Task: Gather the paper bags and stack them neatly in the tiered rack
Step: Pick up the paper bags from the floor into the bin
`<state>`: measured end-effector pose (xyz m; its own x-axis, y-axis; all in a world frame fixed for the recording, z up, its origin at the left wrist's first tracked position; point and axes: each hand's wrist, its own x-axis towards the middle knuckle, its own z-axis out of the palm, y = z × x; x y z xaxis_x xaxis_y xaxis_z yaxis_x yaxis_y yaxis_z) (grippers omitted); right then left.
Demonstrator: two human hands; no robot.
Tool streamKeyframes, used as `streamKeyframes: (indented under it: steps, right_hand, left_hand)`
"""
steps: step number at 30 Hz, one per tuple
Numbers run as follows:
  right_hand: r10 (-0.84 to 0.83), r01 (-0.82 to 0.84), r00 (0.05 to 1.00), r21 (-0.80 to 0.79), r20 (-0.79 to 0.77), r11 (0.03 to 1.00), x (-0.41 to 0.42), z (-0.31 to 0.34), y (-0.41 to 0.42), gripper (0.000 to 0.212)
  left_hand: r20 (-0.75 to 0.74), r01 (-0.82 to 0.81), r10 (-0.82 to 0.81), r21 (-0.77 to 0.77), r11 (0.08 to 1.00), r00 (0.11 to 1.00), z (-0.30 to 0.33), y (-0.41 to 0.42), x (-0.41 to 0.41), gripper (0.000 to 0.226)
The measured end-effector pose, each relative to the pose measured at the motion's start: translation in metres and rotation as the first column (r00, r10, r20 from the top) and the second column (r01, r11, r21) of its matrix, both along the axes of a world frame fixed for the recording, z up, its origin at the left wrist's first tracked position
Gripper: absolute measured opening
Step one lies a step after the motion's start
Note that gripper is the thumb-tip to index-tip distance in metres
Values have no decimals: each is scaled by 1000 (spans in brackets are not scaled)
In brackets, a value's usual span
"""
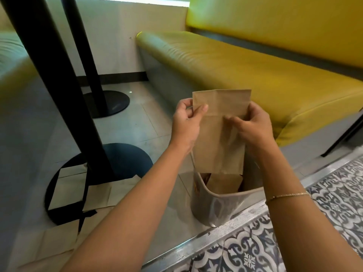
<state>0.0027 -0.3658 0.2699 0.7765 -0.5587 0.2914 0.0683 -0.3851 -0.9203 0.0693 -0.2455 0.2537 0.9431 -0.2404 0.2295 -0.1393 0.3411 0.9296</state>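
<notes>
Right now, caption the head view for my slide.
Both hands, left and right, hold a flat brown paper bag upright over an open container on the floor.

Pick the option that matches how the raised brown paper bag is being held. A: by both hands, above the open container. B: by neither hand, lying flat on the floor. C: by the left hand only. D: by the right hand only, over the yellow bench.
A: the left hand and right hand both pinch the paper bag, upright above the container.
</notes>
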Motion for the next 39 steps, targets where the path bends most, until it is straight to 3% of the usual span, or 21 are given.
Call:
streamKeyframes:
  steps: [4,7,11,13,16,19,21,23,27,32,36,39]
  right_hand:
    - [-189,186,979,-52,-74,981,1,-20,-7,18]
    - [-261,268,948,12,-180,963,2,-48,-4,14]
    - [-319,354,913,105,-255,929,6,-75,8,29]
    - [-336,337,913,-37,-231,941,14,-80,22,35]
    - [-258,191,945,-302,-199,934,26,-80,60,29]
    - [-16,-114,969,-503,-247,857,36,-94,106,19]
    - [117,-328,919,-568,-376,755,42,-115,127,20]
    - [168,-486,830,-542,-532,685,49,-140,140,23]
    - [189,-644,669,-432,-719,632,54,-169,149,28]
    - [228,-720,583,-365,-780,590,58,-182,151,29]
    - [221,-740,553,-350,-803,574,59,-188,147,32]
    - [204,-741,529,-332,-824,583,60,-191,146,34]
  left_hand:
    - [-21,-25,29,168,986,999,-22,6,7,23]
    - [-97,-61,96,317,947,991,-51,16,13,21]
    - [-187,-76,194,501,862,963,-98,38,22,27]
    - [-250,-49,249,607,793,936,-130,56,26,32]
    - [-303,39,334,789,613,893,-191,93,30,36]
    - [-272,149,387,936,318,881,-246,139,23,41]
    - [-226,184,418,973,137,880,-270,169,16,43]
    - [-199,204,461,978,41,865,-286,190,11,50]
    - [-241,228,520,970,90,820,-308,204,-1,74]
    - [-218,224,495,973,48,841,-325,192,-14,91]
    - [-325,192,612,942,274,721,-329,177,-16,96]
    - [-414,228,603,904,362,682,-328,171,-13,76]
